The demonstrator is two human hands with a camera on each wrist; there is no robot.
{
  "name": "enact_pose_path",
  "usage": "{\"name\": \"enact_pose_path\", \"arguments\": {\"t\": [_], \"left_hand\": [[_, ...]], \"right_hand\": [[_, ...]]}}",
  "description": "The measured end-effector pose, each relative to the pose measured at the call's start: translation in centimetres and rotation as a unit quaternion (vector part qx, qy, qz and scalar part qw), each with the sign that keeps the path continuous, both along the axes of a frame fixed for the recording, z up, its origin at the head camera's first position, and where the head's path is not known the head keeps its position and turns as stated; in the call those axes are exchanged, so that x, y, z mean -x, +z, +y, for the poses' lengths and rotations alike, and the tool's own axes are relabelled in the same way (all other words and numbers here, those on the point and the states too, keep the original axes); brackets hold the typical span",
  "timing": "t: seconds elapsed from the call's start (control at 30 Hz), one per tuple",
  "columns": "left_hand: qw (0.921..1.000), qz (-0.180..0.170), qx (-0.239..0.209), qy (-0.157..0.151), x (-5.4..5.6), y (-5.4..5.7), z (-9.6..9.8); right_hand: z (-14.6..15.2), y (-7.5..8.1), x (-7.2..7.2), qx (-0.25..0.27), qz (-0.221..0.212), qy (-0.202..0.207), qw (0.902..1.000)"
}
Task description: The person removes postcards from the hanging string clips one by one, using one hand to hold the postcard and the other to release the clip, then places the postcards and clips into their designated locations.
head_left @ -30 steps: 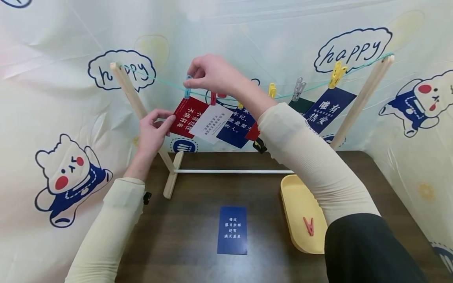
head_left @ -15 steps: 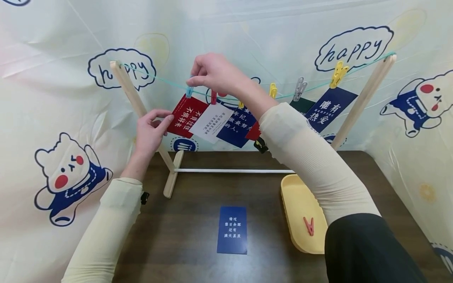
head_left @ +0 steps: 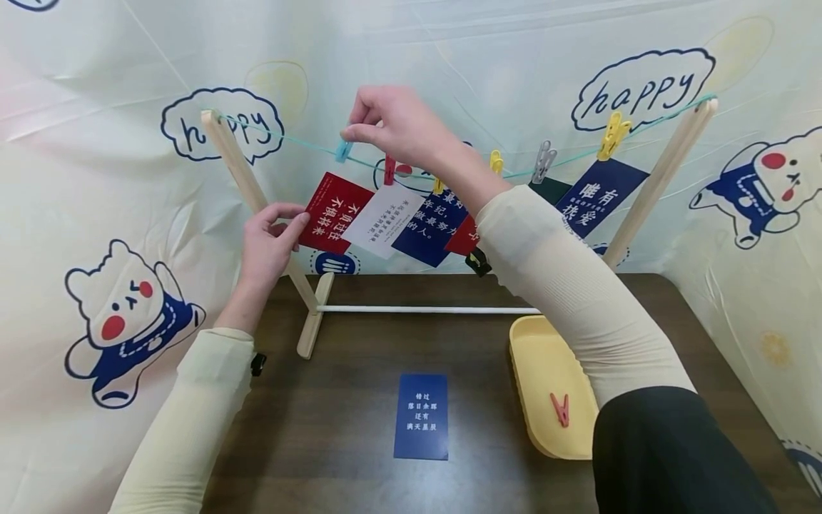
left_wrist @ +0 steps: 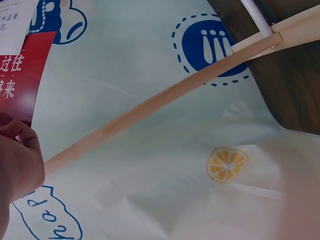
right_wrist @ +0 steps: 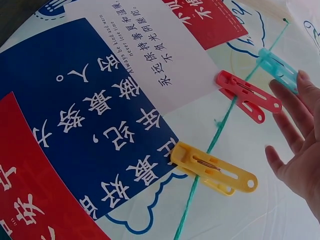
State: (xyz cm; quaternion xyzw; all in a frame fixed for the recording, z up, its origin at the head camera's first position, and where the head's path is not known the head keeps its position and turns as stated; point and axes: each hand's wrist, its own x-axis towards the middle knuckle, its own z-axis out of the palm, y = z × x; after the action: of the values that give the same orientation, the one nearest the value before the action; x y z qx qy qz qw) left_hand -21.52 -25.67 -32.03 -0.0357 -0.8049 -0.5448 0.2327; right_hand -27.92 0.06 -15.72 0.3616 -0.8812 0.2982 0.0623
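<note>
My right hand (head_left: 401, 125) pinches a light blue clothespin (head_left: 343, 150) at the left part of the green string. In the right wrist view the clothespin (right_wrist: 278, 71) is on the string, apart from the red card (right_wrist: 212, 20). Below it, my left hand (head_left: 272, 235) holds the left edge of that red card (head_left: 334, 214) between thumb and fingers. The card overlaps a white card (head_left: 383, 221), which hangs from a red clothespin (right_wrist: 248, 95). Beside that, a yellow clothespin (right_wrist: 215, 167) holds a dark blue card (right_wrist: 100, 100).
More cards hang to the right, including a blue one (head_left: 600, 196) under a yellow clothespin (head_left: 614, 135). Wooden posts (head_left: 234, 160) carry the string. A blue card (head_left: 420, 417) lies on the table (head_left: 321, 428). A yellow tray (head_left: 533, 371) contains a red clothespin (head_left: 561, 410).
The blue clothespin has come off the red card and moved slightly up with my right hand. My left hand and the red card have shifted a little left and down.
</note>
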Motion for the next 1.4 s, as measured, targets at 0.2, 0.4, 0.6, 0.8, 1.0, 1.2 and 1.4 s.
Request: {"name": "enact_pose_path", "arguments": {"t": [0.2, 0.4, 0.6, 0.8, 1.0, 1.2, 1.4], "left_hand": [[0.9998, 0.006, -0.019, 0.005, -0.6, -0.6, -0.8], [0.9991, 0.006, -0.041, 0.010, -1.1, -1.4, -1.6], [0.9983, -0.008, -0.057, 0.004, -1.8, -2.1, -2.7], [0.9975, -0.017, -0.067, 0.015, -2.9, -2.9, -3.6], [0.9976, -0.043, -0.053, 0.012, -3.5, -3.7, -4.0], [0.9964, -0.050, -0.068, -0.002, -5.0, -3.0, -3.3], [0.9976, -0.069, -0.003, -0.005, -6.2, -3.4, -3.1]], "right_hand": [[0.2, -0.1, -0.2, 0.022, 0.023, 0.008, 0.9995], [0.7, -0.2, -0.8, 0.034, 0.028, 0.022, 0.9988], [1.6, -0.5, -1.7, 0.031, 0.047, 0.056, 0.9969], [2.8, -1.2, -2.8, 0.033, 0.090, 0.091, 0.9912], [4.5, -2.2, -4.6, -0.019, 0.097, 0.069, 0.9927], [6.2, -3.8, -6.1, -0.056, 0.087, 0.064, 0.9926], [8.1, -5.6, -6.9, -0.067, 0.082, 0.068, 0.9921]]}}
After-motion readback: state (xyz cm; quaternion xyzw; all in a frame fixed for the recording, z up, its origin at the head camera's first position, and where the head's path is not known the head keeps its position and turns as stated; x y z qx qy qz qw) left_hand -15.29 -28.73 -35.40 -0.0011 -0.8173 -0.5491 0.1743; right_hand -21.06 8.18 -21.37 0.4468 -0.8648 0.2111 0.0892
